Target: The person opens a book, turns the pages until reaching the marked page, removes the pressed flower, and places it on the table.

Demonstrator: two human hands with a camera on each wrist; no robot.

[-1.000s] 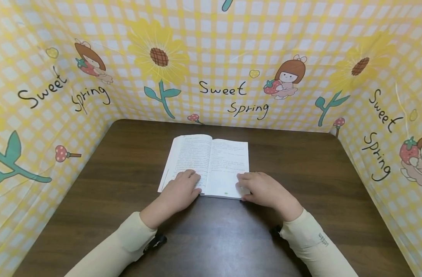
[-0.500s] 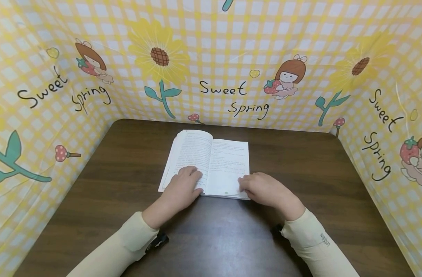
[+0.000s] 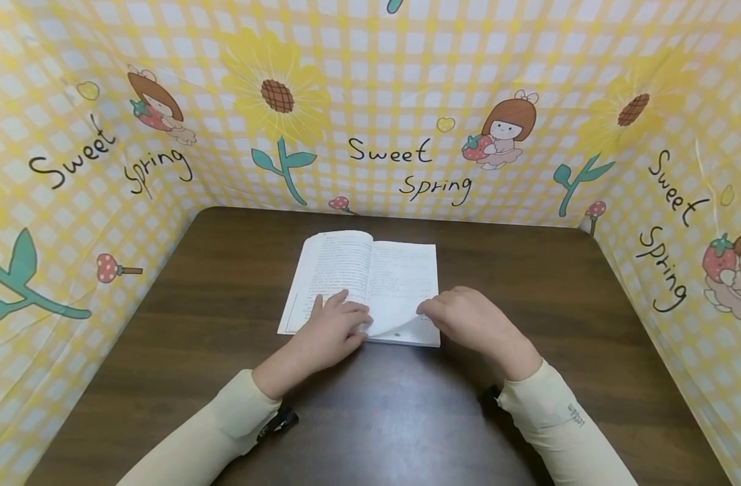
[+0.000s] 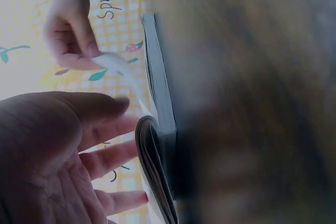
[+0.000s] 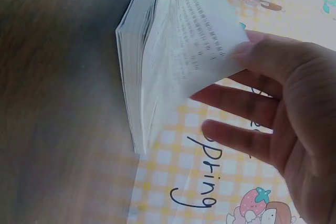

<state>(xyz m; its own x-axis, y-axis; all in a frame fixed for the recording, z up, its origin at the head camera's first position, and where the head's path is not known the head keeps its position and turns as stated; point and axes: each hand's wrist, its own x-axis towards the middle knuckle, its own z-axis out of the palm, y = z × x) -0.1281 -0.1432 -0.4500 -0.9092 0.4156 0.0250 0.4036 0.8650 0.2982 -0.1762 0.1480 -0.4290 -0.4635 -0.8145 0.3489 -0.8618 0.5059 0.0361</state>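
An open book (image 3: 340, 266) lies on the brown table, printed text on its pages. My right hand (image 3: 476, 327) pinches the lower right corner of a page (image 5: 210, 40) between thumb and fingers; in the right wrist view that page bends up off the thick stack beneath. My left hand (image 3: 324, 334) rests on the lower part of the left page near the spine, fingers spread. In the left wrist view its fingertips (image 4: 139, 196) touch the book's left side, and the lifted page's edge (image 4: 123, 72) curves up to the other hand.
The dark wooden table (image 3: 225, 283) extends around the book. A yellow checked cloth (image 3: 382, 88) with flowers and lettering hangs along the back and both sides. Black straps (image 3: 278, 424) show at the sleeve cuffs.
My right hand has taken hold of the right page's corner and raised it. The left hand has shifted slightly right toward the spine and its fingers have spread.
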